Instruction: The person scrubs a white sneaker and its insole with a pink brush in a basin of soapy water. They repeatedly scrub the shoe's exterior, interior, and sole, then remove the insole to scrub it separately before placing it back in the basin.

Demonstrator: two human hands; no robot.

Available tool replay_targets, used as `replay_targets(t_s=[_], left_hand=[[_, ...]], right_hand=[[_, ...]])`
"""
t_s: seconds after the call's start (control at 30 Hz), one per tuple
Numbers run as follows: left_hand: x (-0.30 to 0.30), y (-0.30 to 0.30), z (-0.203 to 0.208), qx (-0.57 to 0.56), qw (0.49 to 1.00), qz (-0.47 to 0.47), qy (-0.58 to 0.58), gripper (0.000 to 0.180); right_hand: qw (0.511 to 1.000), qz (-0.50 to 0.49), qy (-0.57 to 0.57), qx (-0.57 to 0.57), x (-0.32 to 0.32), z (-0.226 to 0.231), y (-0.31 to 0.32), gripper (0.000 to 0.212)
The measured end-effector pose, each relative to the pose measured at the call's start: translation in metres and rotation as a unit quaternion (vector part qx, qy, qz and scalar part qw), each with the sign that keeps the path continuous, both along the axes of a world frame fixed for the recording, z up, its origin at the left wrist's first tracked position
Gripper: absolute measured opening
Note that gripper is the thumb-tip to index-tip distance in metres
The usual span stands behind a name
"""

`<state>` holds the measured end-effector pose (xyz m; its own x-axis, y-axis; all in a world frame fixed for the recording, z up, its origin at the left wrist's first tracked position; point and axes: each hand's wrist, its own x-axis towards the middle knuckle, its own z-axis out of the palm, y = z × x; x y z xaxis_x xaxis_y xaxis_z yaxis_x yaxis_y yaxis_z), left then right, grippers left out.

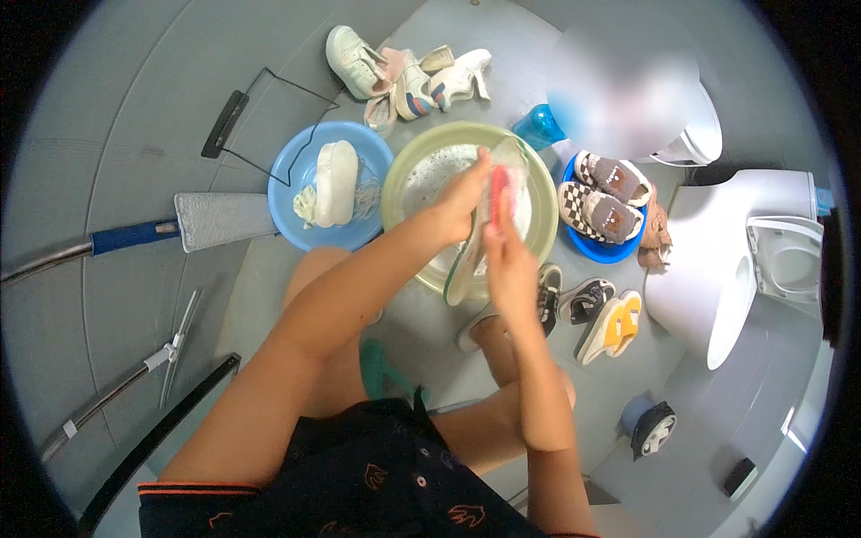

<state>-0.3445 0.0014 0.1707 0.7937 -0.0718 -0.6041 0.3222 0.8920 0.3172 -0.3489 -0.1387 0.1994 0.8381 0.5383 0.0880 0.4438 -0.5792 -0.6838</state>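
Over a pale yellow-green basin [547,235] of foamy water, my left hand [462,199] is closed around the side of a long, pale shoe [463,269] with a greenish edge. The fingers and part of the shoe hide each other. My right hand [509,263] grips a pink brush [500,190], which lies against the shoe's face. Left of this basin, a light blue basin [285,148] holds a white shoe [336,184] and some pale laces [366,199].
Beyond the basins lie several light sneakers [359,67]. To the right are a blue bottle [539,127], a dark blue basin [603,254] with checkered shoes [610,202], yellow slippers [612,326] and a toilet [708,269]. A flat mop [211,221] leans at left.
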Motion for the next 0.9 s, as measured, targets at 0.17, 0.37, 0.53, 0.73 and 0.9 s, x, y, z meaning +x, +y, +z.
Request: replay_targets(t_s=[0.17,0.37,0.53,0.73,0.9], left_hand=[[-0.005,-0.021,0.014,0.011,1.0,-0.013,-0.001,0.055],[0.0,-0.007,-0.009,0.015,0.999,0.019,-0.027,0.055],[-0.002,-0.013,0.014,0.037,0.999,-0.022,-0.028,0.057],[-0.002,-0.007,0.013,0.001,0.998,0.007,-0.059,0.057],[0.0,-0.013,0.017,0.01,0.998,0.001,-0.056,0.056]], right_hand=[[0.987,-0.074,0.143,-0.025,0.027,0.01,0.0,0.048],[0.999,-0.005,0.029,-0.015,0.002,0.009,0.0,0.049],[0.985,-0.081,0.128,-0.079,0.032,0.014,-0.01,0.051],[0.989,-0.043,0.117,-0.083,0.012,0.009,-0.012,0.054],[0.989,-0.064,0.116,-0.066,0.021,0.011,-0.017,0.055]])
